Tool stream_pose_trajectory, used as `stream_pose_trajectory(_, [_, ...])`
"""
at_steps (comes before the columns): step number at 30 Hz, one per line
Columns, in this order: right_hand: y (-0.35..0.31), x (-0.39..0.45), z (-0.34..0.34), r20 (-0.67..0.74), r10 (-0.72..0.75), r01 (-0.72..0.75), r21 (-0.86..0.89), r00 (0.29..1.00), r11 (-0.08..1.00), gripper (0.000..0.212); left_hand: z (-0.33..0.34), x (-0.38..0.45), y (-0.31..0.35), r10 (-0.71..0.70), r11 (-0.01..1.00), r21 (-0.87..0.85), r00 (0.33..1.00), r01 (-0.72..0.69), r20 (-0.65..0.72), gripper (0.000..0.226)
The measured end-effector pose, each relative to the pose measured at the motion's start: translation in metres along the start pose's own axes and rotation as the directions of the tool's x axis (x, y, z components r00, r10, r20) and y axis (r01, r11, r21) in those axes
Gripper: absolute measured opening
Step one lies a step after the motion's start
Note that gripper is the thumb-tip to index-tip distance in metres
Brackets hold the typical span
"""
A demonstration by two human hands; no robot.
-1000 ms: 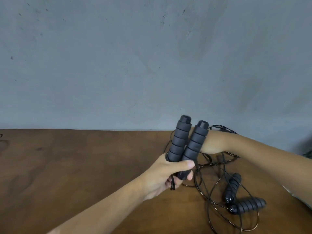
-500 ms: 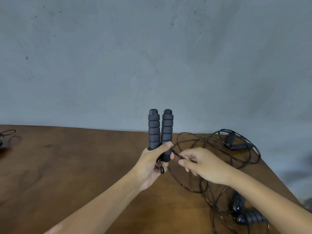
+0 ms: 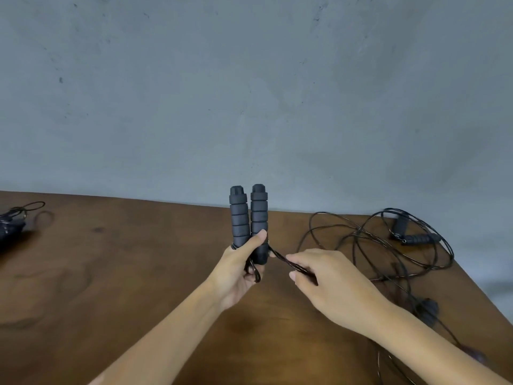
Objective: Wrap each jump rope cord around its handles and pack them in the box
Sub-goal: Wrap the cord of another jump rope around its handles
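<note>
left hand point(image 3: 236, 273) gripping two black handles point(image 3: 249, 218) upright, side by side, above the wooden table point(image 3: 125, 273); right hand point(image 3: 324, 276) pinching the cord point(image 3: 280, 257) running taut from the handle bases. loose cord tangle point(image 3: 369, 245) and two more handles point(image 3: 416, 238) lying at table's right

Lower ends of the paired handles point(image 3: 249, 218) hidden inside the left grip point(image 3: 238, 273). Cord point(image 3: 286, 259) vanishes under the right grip's point(image 3: 327, 282) fingers. Dark bundle point(image 3: 11, 226) cut by the left edge; blurred, can't identify. Dark handle point(image 3: 427, 309) behind right forearm, blurred, partly covered. Worktop point(image 3: 111, 273) cut at the bottom edge.
</note>
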State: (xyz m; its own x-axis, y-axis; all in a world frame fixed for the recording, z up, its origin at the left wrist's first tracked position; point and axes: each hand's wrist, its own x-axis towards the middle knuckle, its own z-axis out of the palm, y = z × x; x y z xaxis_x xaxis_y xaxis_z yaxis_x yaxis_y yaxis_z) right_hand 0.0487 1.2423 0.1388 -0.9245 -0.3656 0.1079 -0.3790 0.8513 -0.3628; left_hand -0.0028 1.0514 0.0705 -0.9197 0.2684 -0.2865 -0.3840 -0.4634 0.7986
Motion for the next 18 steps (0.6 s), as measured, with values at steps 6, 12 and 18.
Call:
stream_pose_trajectory(6, [-0.039, 0.011, 0.007, 0.033, -0.095, 0.098, -0.108, 0.995, 0.989, 0.046, -0.033, -0.005, 0.015, -0.029, 0.992, -0.122, 0.999, 0.024, -0.039, 0.043])
stream_pose_trajectory(12, [-0.076, 0.04, 0.011, 0.169, -0.245, 0.284, -0.274, 0.955, 0.919, 0.031, -0.053, -0.008, 0.023, -0.045, 0.998, -0.039, 0.998, 0.043, -0.046, 0.072])
stream_pose_trajectory(18, [-0.115, 0.077, -0.002, 0.214, -0.233, 0.294, -0.324, 0.949, 0.899, 0.02, -0.064, -0.02, 0.033, 0.0, 0.986, 0.164, 1.0, -0.001, 0.004, 0.066])
